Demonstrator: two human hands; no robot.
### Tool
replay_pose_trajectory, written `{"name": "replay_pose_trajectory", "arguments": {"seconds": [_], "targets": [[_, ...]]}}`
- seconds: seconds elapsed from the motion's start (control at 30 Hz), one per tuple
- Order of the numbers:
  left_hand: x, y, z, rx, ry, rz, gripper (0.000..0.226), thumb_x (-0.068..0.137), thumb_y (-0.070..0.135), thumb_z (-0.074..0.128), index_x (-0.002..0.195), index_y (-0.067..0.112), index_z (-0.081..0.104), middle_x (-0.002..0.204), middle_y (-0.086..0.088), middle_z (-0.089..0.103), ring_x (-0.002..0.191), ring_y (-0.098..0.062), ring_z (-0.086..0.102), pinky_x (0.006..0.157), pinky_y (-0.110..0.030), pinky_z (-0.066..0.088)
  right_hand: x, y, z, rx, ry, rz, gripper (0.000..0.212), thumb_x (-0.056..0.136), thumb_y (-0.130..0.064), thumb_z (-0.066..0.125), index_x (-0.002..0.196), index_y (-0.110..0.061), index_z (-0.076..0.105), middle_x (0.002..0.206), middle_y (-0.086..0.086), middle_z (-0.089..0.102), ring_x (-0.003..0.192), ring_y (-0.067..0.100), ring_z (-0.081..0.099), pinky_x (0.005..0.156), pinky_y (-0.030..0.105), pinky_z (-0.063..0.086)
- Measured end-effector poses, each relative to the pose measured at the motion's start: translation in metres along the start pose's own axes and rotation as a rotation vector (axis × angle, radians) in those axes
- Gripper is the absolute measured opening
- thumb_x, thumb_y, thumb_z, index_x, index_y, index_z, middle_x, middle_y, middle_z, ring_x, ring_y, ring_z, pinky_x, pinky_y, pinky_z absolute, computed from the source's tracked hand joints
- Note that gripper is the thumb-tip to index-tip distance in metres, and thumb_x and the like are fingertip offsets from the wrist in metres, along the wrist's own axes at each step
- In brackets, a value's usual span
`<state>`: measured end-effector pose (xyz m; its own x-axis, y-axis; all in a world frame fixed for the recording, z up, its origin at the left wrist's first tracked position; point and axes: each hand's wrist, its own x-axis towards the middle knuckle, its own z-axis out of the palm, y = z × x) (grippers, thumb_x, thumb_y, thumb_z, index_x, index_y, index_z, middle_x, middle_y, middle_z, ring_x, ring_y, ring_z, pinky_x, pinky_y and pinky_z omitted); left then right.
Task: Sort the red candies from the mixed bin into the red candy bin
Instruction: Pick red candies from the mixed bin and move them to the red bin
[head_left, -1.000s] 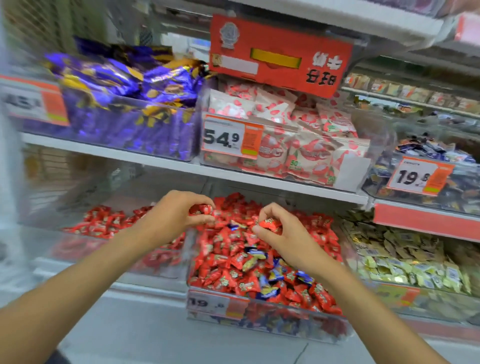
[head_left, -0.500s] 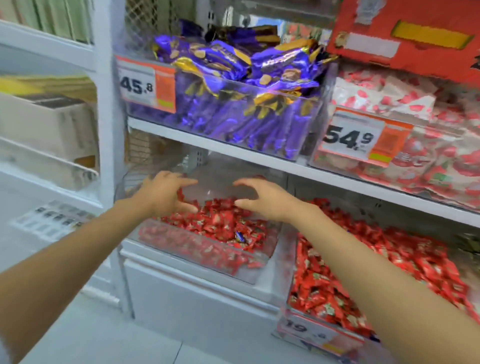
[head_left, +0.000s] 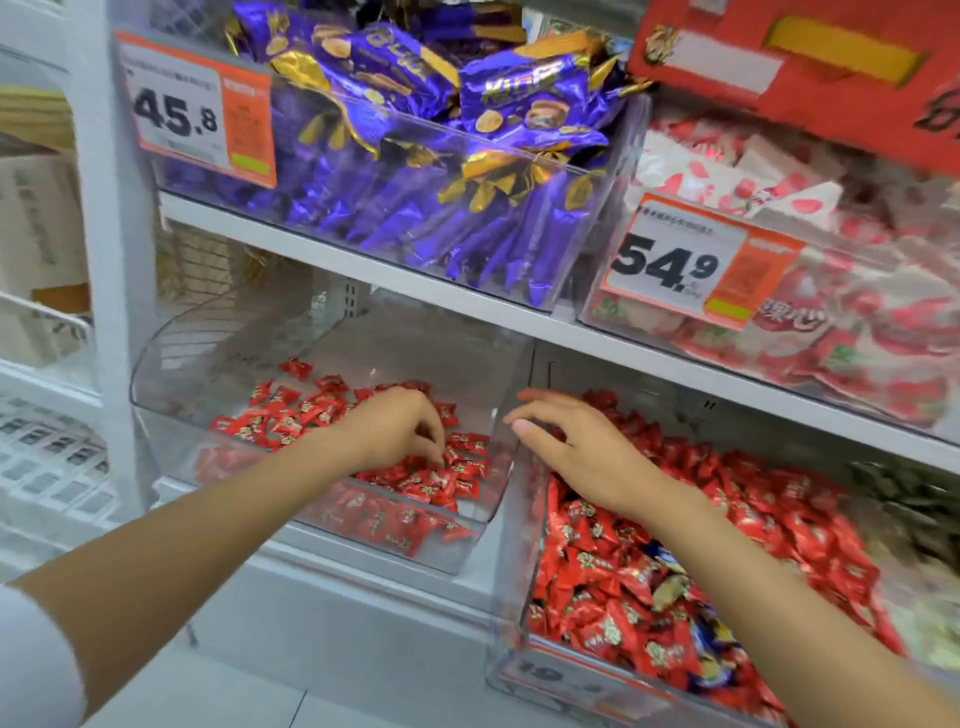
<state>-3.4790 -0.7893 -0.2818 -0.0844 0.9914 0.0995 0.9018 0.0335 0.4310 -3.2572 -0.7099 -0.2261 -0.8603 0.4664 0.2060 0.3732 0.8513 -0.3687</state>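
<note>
The left hand (head_left: 396, 430) is in the red bin (head_left: 171, 374), fingers bent down onto the candies (head_left: 283, 418); whether they pinch one, I cannot tell. The right hand (head_left: 579, 453), fingers spread and empty, hovers over the mixed bin (head_left: 511, 597), at 3 o'clock of the red bin.

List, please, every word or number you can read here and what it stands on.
"45.8": upper left price tag, purple snack bin.
"54.9": upper right price tag, strawberry pack bin.
"19": lower price tag, mixed bin; rest blurred.
Unreadable: tags' small print, purple bags lettering, red candy wrappers, red sign characters.
</note>
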Motion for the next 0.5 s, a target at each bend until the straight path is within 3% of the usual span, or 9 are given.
{"name": "replay_pose_trajectory", "arguments": {"seconds": [0.1,0.23,0.3,0.37,0.5], "targets": [[-0.014,0.024,-0.023,-0.076,0.234,-0.003,0.007,0.077,0.027,0.076,0.083,0.022,0.077,0.082,0.006,0.074,0.077,-0.005,0.065,0.077,-0.026,0.049,-0.021,0.002,-0.008,-0.025,0.057,0.03,0.031,0.099,-0.033,0.048,0.125,-0.026,0.061,0.142,0.003,0.046,0.137,0.014,0.034,0.111,0.023,0.02],[-0.035,0.095,-0.038,-0.309,0.494,0.112,0.01,0.075,0.021,0.078,0.084,0.016,0.075,0.074,0.004,0.068,0.076,-0.006,0.061,0.064,-0.011,0.042,-0.074,0.023,-0.042,-0.06,0.155,0.116,0.029,0.096,-0.032,0.052,0.122,-0.023,0.063,0.134,0.001,0.053,0.13,0.016,0.041,0.107,0.023,0.024],[-0.039,0.139,-0.037,-0.405,0.495,0.191,0.009,0.075,0.019,0.078,0.082,0.017,0.074,0.072,0.009,0.067,0.069,0.0,0.059,0.062,-0.007,0.04,-0.105,0.041,-0.06,-0.074,0.211,0.172,0.028,0.093,-0.03,0.055,0.117,-0.02,0.066,0.126,0.004,0.057,0.124,0.019,0.047,0.104,0.024,0.027],[-0.037,0.179,-0.027,-0.427,0.388,0.249,0.016,0.073,0.024,0.08,0.087,0.018,0.075,0.075,0.006,0.07,0.069,0.002,0.059,0.064,-0.01,0.043,-0.136,0.06,-0.076,-0.086,0.243,0.247,0.024,0.092,-0.019,0.061,0.115,-0.017,0.066,0.123,0.006,0.058,0.122,0.021,0.049,0.102,0.021,0.027],[-0.013,0.213,0.011,-0.226,0.194,0.245,0.041,0.074,0.05,0.071,0.104,0.023,0.071,0.098,0.007,0.07,0.09,-0.005,0.063,0.08,-0.021,0.047,-0.183,0.092,-0.093,-0.088,0.264,0.366,0.027,0.088,-0.025,0.06,0.113,-0.021,0.066,0.121,0.004,0.057,0.12,0.023,0.05,0.106,0.034,0.034]]}}
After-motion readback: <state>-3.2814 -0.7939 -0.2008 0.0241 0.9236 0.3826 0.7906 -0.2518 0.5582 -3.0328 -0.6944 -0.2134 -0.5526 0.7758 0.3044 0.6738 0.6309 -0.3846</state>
